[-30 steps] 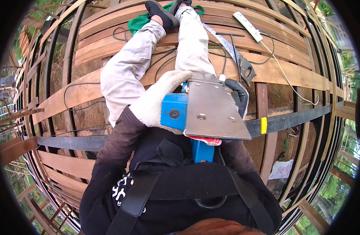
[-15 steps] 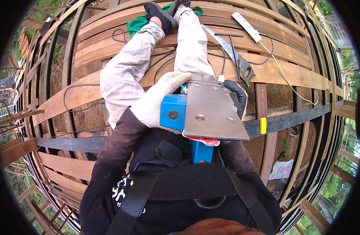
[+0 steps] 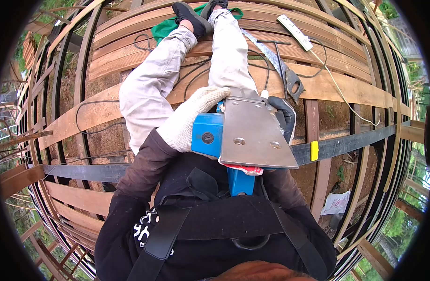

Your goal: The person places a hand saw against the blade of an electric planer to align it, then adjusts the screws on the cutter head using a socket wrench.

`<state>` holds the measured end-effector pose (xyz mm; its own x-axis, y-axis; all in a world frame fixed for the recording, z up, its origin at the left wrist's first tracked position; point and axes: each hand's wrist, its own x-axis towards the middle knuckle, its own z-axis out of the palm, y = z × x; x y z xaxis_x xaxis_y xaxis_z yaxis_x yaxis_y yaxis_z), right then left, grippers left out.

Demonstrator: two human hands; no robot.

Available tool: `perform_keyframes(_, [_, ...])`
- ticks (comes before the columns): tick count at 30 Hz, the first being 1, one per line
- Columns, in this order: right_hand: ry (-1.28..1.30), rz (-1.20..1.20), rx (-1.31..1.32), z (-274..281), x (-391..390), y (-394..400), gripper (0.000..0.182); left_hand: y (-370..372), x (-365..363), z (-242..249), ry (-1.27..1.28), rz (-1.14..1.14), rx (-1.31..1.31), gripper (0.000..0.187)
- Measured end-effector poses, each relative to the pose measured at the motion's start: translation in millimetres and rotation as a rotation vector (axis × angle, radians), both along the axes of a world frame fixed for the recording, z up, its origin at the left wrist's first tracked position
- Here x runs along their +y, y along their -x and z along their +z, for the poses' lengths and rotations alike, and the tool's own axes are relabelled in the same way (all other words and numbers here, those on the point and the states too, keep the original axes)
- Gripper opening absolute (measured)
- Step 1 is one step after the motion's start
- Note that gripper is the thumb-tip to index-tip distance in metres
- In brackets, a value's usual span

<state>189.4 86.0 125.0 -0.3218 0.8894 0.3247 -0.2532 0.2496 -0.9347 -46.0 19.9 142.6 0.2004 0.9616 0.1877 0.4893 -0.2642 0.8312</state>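
An electric planer (image 3: 254, 129) with a blue body rests in my lap, turned over so its flat metal sole faces up. My left hand (image 3: 184, 122), in a white knit glove, grips the planer's left side, thumb and fingers near the far end of the sole. On the other side my right hand (image 3: 286, 117), in a glove with a dark coating, is wrapped round the tool; the sole partly hides it. Something red and white (image 3: 245, 168) shows under the sole's near edge.
A handsaw (image 3: 273, 58) and a dark T-shaped rod (image 3: 279, 61) lie on wooden slats beyond my right leg. A white power strip (image 3: 294, 32) trails a cord. Black cables cross the boards. A yellow object (image 3: 314, 150) sits on a dark beam (image 3: 346, 141), with gaps between joists.
The planer and my left hand have shifted very slightly. Both hands keep their hold.
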Motion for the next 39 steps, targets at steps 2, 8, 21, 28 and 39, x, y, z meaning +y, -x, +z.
perform_keyframes(2, [0.002, 0.011, 0.015, 0, -1, 0, 0.115, 0, 0, 0, 0.003, -0.005, -0.008, 0.114])
perform_keyframes(8, [0.031, -0.004, -0.137, -14, 7, -14, 0.120, 1, 1, -1, 0.006, -0.007, -0.002, 0.102])
perform_keyframes(21, [0.089, -0.345, -0.612, -125, 152, -74, 0.064, -2, -15, -3, 0.142, 0.126, -0.241, 0.094])
perform_keyframes(28, [-0.054, -0.287, -1.862, -237, 227, -71, 0.055, 4, -20, -2, 0.093, 0.138, -0.197, 0.103])
perform_keyframes(39, [-0.229, -0.161, -2.004, -263, 255, -58, 0.052, 0, -20, 0, -0.104, 0.136, -0.215, 0.102])
